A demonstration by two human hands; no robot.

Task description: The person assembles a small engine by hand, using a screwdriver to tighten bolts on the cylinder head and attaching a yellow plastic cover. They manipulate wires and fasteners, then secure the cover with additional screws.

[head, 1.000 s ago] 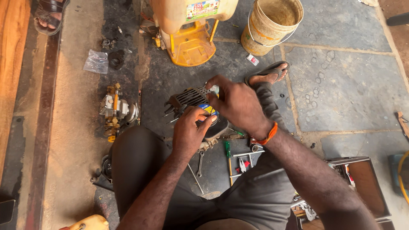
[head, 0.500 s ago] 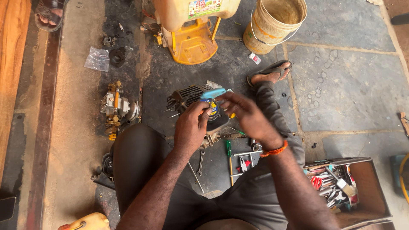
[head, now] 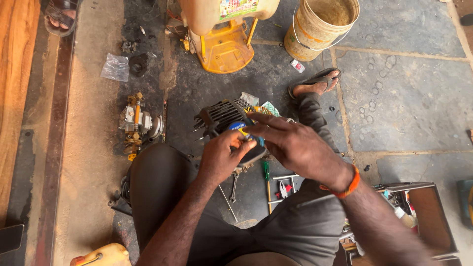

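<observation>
1. Engine block point(head: 224, 116): black, finned, resting on the dark floor slab point(head: 404, 113) near its middle, between the knees.
2. Right hand point(head: 295, 145): fingers spread narrow over the block.
3. Left hand point(head: 221, 157): fingers pinch a small blue part point(head: 239, 127).
4. Open slab lies right.

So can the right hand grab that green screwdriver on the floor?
Probably yes. The green screwdriver lies uncovered on the floor just below the right hand, nothing over it. But that hand is busy at the black engine part, so it would have to let go first.
</observation>
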